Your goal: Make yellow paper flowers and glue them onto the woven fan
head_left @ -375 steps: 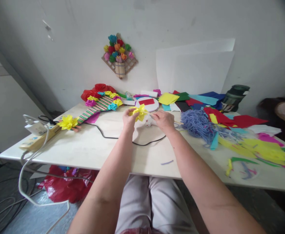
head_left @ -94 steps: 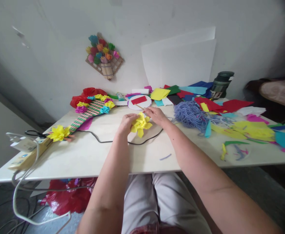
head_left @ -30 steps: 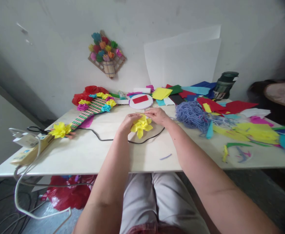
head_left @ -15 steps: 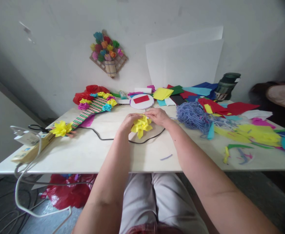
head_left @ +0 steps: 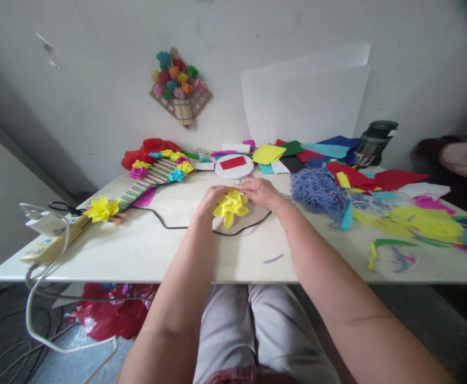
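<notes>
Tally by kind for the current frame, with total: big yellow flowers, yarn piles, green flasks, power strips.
Big yellow flowers: 2 (one between left hand and right hand, one at the near end of the woven panel)
Yarn pile: 1
Green flask: 1
Power strip: 1
Total: 5

There are two hands, two large yellow flowers, two red bags — and one each of yarn tangle, white disc, dark bottle, power strip, wall ornament.
</notes>
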Demonstrator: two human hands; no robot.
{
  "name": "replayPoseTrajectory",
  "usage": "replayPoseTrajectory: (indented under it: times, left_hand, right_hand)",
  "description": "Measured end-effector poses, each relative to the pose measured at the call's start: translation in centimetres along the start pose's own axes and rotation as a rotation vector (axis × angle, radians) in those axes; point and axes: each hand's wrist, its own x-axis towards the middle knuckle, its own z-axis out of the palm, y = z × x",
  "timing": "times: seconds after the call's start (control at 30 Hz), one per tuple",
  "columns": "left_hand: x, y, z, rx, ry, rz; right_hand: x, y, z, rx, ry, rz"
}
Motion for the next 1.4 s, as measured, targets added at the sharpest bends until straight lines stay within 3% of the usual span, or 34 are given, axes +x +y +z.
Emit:
replayPoseTrajectory:
  times: [0.6, 0.8, 1.07, 1.4]
  left_hand:
    - [-0.25, 0.17, -0.07, 0.057, -0.029, 0.028]
    - [-0.37, 0.34, 0.07, 0.064, -0.033, 0.045]
    - [-0.53, 0.55, 0.18, 0.099, -0.054, 0.053]
    - [-0.67, 0.63, 0.19, 0.104, -0.078, 0.037]
  right_hand:
    - [-0.09, -0.28, -0.14, 0.004, 0.028, 0.017]
    - [-0.13, -0.72, -0.07, 0.158, 0.068, 0.106]
    - [-0.09, -0.74, 0.01, 0.15, 0.061, 0.213]
    - [0.17, -0.07, 0.57, 0.155, 0.114, 0.145]
